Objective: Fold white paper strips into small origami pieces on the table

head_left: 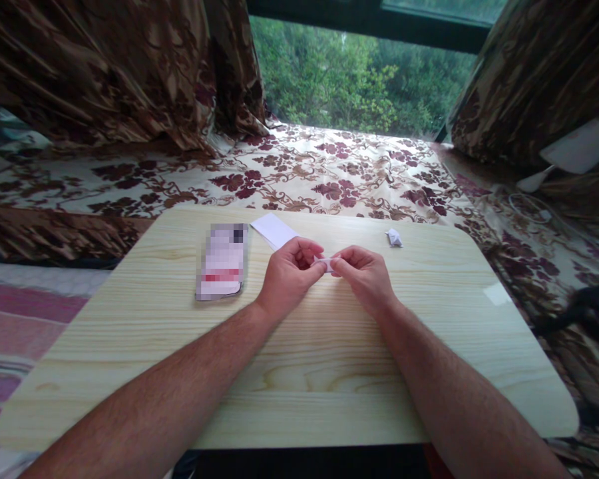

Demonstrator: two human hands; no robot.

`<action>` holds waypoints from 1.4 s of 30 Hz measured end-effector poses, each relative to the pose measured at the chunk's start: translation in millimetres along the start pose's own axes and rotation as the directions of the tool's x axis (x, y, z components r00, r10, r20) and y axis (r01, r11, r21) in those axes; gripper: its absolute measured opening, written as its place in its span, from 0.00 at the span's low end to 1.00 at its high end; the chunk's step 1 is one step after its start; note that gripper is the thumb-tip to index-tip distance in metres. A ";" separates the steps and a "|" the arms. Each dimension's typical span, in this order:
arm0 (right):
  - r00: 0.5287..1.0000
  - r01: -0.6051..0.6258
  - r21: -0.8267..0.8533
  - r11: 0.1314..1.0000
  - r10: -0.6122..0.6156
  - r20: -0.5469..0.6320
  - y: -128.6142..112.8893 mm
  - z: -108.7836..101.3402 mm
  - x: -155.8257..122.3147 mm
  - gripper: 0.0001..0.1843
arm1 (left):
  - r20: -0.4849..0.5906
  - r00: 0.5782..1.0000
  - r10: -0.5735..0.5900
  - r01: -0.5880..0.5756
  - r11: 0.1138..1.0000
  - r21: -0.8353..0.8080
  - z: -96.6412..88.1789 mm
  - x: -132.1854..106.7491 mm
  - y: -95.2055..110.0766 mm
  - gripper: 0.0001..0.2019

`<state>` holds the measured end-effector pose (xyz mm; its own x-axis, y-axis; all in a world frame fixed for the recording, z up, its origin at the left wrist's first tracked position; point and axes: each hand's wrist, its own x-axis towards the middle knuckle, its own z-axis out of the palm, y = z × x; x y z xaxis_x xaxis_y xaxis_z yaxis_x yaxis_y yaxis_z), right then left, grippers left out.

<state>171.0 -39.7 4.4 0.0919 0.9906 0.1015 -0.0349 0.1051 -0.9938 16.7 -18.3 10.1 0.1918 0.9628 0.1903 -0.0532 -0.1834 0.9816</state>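
My left hand [290, 274] and my right hand [363, 276] meet over the middle of a pale wooden table [289, 372]. Both pinch a small white piece of paper [326, 263] between thumbs and fingertips, just above the tabletop. Most of that paper is hidden by the fingers. A white paper strip [274, 230] lies flat just beyond my left hand. A small folded white paper shape [394, 237] sits on the table to the far right of my right hand.
A phone [222, 261] lies face up left of my left hand. Floral fabric [329, 173] covers the ledge behind the table, with curtains on both sides and a window beyond. A striped rug lies at the left.
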 end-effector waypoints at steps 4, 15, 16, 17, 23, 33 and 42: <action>1.000 0.009 -0.019 1.000 -0.009 -0.001 0.8 -0.1 0.0 0.08 | 0.014 1.000 0.004 -0.004 1.000 0.029 -1.0 0.2 -1.0 0.10; 0.999 0.016 0.005 1.000 -0.016 0.038 2.3 -1.9 -0.3 0.08 | 0.010 0.996 -0.088 0.088 0.989 -0.120 -1.3 1.1 0.3 0.12; 0.999 0.011 0.008 1.000 -0.011 0.041 2.7 -2.0 -0.2 0.09 | 0.007 0.997 -0.081 0.081 0.990 -0.117 -1.0 1.1 0.4 0.12; 0.999 0.002 0.012 1.000 -0.003 0.042 2.9 -2.2 0.0 0.09 | 0.002 0.997 -0.074 0.074 0.991 -0.115 -0.8 1.1 0.5 0.12; 0.998 -0.032 0.051 0.998 0.029 0.050 2.0 -3.1 1.8 0.10 | -0.031 0.999 -0.044 0.040 0.992 -0.123 -0.8 1.8 -2.4 0.14; 1.000 -0.018 0.016 1.000 0.017 0.019 1.3 -2.6 1.9 0.07 | -0.021 1.000 -0.014 0.012 0.997 -0.074 -0.3 1.3 -1.9 0.15; 1.000 0.016 -0.017 1.000 -0.016 0.018 1.4 -0.9 0.2 0.06 | -0.001 1.000 -0.020 0.020 0.998 -0.056 -1.0 1.0 -3.3 0.13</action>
<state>171.9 -39.4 3.0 0.0744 0.9902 0.1180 -0.0163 0.1195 -0.9927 16.1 -16.6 7.1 0.1922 0.9665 0.1702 -0.1044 -0.1523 0.9828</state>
